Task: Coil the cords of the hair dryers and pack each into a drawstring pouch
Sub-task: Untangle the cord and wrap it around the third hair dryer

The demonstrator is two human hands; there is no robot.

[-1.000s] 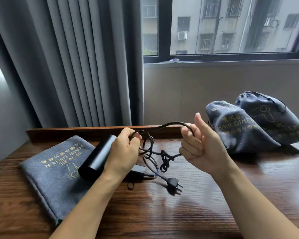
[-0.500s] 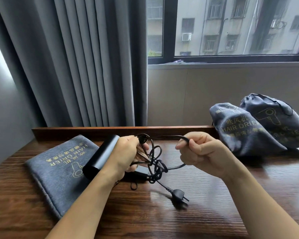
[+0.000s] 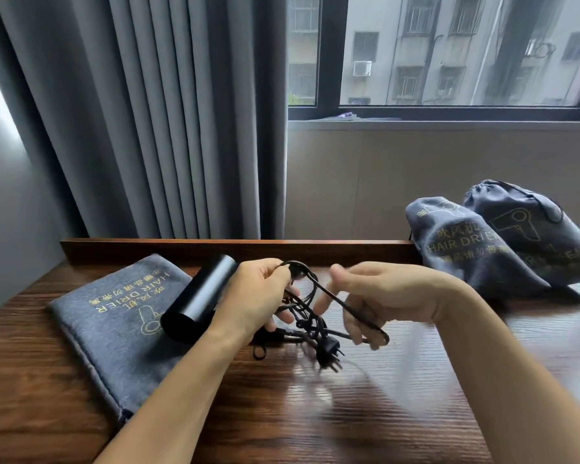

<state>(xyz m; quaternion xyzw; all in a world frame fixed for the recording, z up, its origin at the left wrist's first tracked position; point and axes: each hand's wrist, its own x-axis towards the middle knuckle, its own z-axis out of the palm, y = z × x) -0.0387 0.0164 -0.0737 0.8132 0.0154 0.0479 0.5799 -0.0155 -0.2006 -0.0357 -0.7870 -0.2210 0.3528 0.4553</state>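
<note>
- Our left hand (image 3: 255, 296) grips the black hair dryer (image 3: 198, 299) over the wooden table (image 3: 315, 413), pinching cord (image 3: 302, 296) loops at the top.
- Our right hand (image 3: 382, 293), fingers curled, carries a cord loop; motion blur.
- Plug (image 3: 329, 349) dangles just above the table.
- Flat pouch (image 3: 114, 316) left; two filled pouches (image 3: 476, 249) right.

We see a glossy black hair dryer (image 3: 200, 298) with a black cord (image 3: 310, 316) and black plug (image 3: 329, 351), lying partly on a flat grey pouch (image 3: 114, 316) printed with gold lettering and a gold dryer outline. Two filled pouches (image 3: 503, 242) show the same grey with gold print. The table (image 3: 365, 416) is dark reddish-brown wood grain, the curtain (image 3: 148, 112) plain grey.
</note>
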